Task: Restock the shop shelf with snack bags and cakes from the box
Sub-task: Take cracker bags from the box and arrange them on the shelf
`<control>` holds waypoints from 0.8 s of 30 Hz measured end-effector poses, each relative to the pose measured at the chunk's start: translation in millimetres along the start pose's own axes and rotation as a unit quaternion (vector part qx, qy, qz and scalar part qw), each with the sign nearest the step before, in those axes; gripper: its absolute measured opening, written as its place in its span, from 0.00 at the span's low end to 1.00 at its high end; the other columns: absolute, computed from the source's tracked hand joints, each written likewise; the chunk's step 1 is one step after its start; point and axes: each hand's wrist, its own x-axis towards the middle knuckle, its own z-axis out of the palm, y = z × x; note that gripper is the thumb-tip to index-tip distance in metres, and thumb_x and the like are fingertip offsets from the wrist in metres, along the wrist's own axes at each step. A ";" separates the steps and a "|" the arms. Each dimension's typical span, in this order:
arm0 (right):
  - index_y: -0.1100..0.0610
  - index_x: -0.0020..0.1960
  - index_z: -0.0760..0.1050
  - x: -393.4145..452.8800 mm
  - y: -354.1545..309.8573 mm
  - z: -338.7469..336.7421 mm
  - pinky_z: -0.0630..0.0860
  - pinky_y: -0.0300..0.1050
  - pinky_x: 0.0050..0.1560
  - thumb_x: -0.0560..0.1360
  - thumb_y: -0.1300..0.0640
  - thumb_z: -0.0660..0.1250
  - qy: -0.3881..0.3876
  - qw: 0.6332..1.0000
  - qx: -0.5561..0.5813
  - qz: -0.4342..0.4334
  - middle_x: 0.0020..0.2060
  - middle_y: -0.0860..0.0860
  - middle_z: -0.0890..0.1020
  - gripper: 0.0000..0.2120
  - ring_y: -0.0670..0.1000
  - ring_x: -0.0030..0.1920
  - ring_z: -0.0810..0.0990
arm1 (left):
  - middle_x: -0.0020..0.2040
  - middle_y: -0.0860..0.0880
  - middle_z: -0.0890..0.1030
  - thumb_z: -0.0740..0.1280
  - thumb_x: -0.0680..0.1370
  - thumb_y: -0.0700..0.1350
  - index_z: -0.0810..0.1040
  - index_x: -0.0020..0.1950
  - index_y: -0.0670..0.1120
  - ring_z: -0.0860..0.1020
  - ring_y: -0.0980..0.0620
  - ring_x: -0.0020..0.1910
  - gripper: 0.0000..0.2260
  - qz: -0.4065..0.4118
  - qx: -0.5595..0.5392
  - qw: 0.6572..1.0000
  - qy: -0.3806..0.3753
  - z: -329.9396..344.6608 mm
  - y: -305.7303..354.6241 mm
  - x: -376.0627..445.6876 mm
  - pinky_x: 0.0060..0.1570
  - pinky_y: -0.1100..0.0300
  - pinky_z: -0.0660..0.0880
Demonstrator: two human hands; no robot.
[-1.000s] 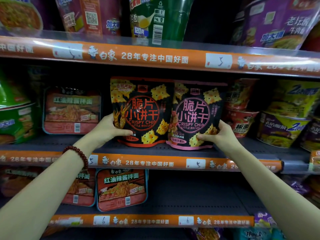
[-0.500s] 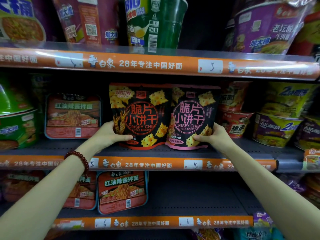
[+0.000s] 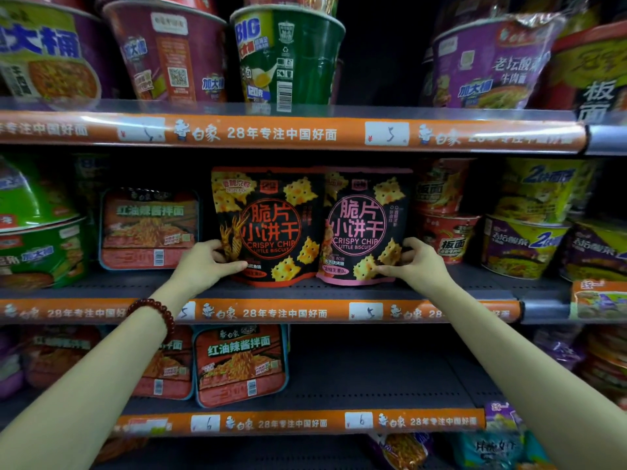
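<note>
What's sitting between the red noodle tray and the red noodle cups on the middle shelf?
In the head view, two crispy chip bags: the red-trimmed bag under the left hand, and the pink-trimmed bag under the right hand.

bare shelf floor (image 3: 390, 374) at lower centre-right lies open; noodle trays (image 3: 239, 364) crowd its left, cups (image 3: 444, 212) block mid-right.

Left snack bag (image 3: 268, 225): black with red trim and yellow cracker pictures. Right snack bag (image 3: 364, 225): black with pink trim and yellow crackers. Shelf edge strip (image 3: 288, 134): orange with white lettering. Bead bracelet (image 3: 159, 312): dark red.
</note>
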 end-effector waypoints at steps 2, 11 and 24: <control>0.60 0.69 0.65 -3.3 0.9 -2.0 0.71 0.45 0.54 0.66 0.52 0.77 0.012 1.000 -0.011 0.001 0.56 0.56 0.79 0.37 0.57 0.58 0.77 | 0.55 0.43 0.82 0.73 0.71 0.53 0.70 0.68 0.41 0.78 0.43 0.55 0.30 -0.002 0.012 0.999 0.041 -0.8 1.8 -7.0 0.52 0.53 0.73; 0.58 0.60 0.72 -27.0 -7.9 -13.3 0.71 0.42 0.46 0.68 0.53 0.76 0.028 0.996 -0.045 -0.071 0.46 0.51 0.78 0.24 0.51 0.46 0.77 | 0.41 0.48 0.81 0.71 0.74 0.50 0.78 0.53 0.44 0.78 0.50 0.44 0.13 0.068 0.039 0.991 0.113 4.0 31.3 -54.7 0.46 0.58 0.74; 0.57 0.50 0.79 -81.8 46.8 -62.1 0.70 0.40 0.42 0.70 0.54 0.74 -0.070 0.987 -0.136 -0.058 0.41 0.51 0.81 0.11 0.49 0.42 0.78 | 0.44 0.49 0.82 0.71 0.72 0.46 0.80 0.48 0.45 0.79 0.53 0.43 0.07 0.261 0.133 0.951 -0.101 103.6 120.5 -112.1 0.45 0.61 0.75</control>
